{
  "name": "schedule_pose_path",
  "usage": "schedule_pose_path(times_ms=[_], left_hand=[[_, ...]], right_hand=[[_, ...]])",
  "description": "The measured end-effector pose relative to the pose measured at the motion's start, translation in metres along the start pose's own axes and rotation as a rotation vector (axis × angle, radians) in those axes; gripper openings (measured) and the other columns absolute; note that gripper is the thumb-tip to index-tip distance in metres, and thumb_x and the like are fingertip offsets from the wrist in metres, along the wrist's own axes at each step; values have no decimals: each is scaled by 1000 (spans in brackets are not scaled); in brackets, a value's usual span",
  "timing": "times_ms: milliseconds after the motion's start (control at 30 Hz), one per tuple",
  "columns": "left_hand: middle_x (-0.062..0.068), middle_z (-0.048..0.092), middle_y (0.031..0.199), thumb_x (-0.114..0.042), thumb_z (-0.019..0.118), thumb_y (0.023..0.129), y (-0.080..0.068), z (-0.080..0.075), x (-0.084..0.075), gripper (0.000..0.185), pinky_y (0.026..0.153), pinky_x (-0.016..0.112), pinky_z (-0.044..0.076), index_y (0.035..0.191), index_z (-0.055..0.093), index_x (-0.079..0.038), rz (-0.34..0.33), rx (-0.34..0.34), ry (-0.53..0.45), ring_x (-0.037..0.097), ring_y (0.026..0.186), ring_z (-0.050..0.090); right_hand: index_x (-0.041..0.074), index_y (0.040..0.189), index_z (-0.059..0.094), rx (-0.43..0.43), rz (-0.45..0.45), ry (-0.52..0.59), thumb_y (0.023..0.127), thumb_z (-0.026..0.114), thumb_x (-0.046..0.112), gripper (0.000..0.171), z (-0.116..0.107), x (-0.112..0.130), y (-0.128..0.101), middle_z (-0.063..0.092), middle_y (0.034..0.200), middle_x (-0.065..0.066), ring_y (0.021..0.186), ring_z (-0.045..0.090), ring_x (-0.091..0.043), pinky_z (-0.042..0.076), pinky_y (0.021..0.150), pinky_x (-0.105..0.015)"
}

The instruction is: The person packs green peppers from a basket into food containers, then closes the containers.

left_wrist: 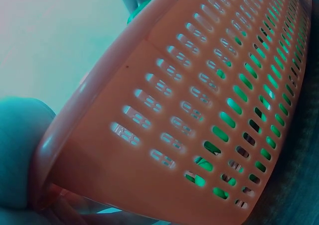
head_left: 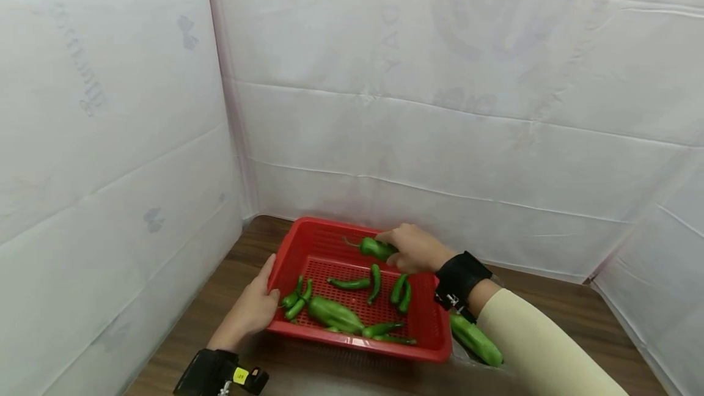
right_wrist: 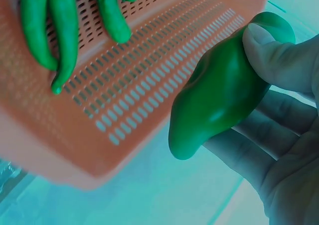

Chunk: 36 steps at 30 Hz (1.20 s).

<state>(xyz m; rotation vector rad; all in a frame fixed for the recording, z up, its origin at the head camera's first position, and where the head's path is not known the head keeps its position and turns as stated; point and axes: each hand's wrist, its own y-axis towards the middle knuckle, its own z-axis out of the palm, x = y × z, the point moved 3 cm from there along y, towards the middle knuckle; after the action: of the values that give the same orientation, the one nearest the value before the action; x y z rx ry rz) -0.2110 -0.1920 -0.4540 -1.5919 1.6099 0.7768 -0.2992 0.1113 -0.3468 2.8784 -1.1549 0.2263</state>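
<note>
Black wrist straps sit nearest the lens, the left strap bearing a small yellow label whose print is too small to read. Faint grey lettering and butterfly marks show through the white sheeting behind the table, mirrored and too blurred to make out.

Left hand rests against the near-left side of the red basket, thumb lying along the rim and fingers out of sight beneath it, so the state of that grip cannot be told; the left wrist view shows only the slotted wall close up.

Right hand holds a plump green pepper over the basket's far right part. Its grip is pinching: the thumb presses on the pepper's top and the fingers curl beneath it. The pepper's stem points left, away from the palm.

Inside the basket lie more peppers, slim and stout, scattered across the floor. Another pepper lies on the table just right of the basket, beside the sleeve.
</note>
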Motion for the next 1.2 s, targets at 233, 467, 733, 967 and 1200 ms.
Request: schedule_pose_path(times_ms=[233, 467, 733, 967, 1200], left_hand=[[35, 29, 164, -2, 41, 105, 2, -4, 0, 73, 113, 67, 41, 167, 1, -2, 12, -6, -4, 51, 145, 43], [36, 30, 164, -2, 40, 105, 0, -6, 2, 73, 114, 67, 40, 167, 2, -2, 2, -7, 1, 51, 145, 44], [35, 31, 164, -2, 41, 105, 0, -6, 4, 73, 112, 65, 43, 167, 3, -3, 6, -13, -2, 49, 143, 47], [35, 35, 162, -1, 41, 105, 0, -5, 3, 73, 109, 65, 46, 167, 4, -2, 11, -22, -2, 49, 141, 50], [35, 31, 164, -1, 40, 105, 0, -7, 2, 73, 112, 66, 43, 167, 1, -2, -7, -6, -8, 50, 144, 46]], right_hand=[[4, 131, 71, -55, -42, 11, 90, 74, 1, 41, -16, -12, -27, 66, 85, 4, 69, 39, -7, 38, 69, -29], [13, 115, 72, -61, -27, 70, 93, 72, 2, 25, -22, -27, -56, 31, 67, 8, 60, 28, -2, 34, 63, -25], [9, 128, 72, -94, -7, 107, 89, 74, -1, 40, -25, -48, -84, 68, 80, 8, 68, 55, -1, 42, 62, -23], [9, 123, 73, -115, 34, 147, 86, 76, -1, 38, -24, -63, -108, 73, 87, 7, 71, 61, -1, 46, 63, -21], [6, 125, 72, -118, 84, 148, 87, 79, 2, 39, -23, -74, -131, 76, 96, 3, 82, 69, -5, 54, 67, -24]])
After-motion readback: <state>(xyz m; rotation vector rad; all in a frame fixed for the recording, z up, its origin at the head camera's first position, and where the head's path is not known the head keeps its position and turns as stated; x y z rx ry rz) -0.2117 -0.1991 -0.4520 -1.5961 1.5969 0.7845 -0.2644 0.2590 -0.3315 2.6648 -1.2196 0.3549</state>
